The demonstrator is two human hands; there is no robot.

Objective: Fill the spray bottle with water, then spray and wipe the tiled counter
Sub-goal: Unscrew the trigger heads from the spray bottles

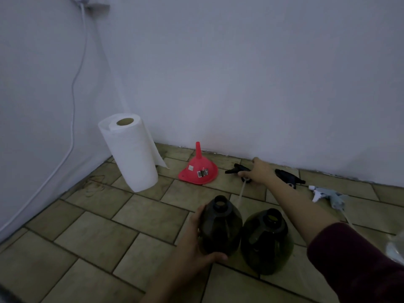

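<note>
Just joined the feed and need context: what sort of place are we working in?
Probably a home kitchen or utility corner: a tiled counter meeting plain white walls, with a paper towel roll, a red funnel and open dark spray bottles on it.

The left hand (197,234) grips a dark bottle (220,226) standing open on the tiled bench (91,237), beside a second bottle (267,241). The right hand (259,170) closes on a black spray head (239,170) near the red funnel (200,170) and paper roll (129,152).
</note>
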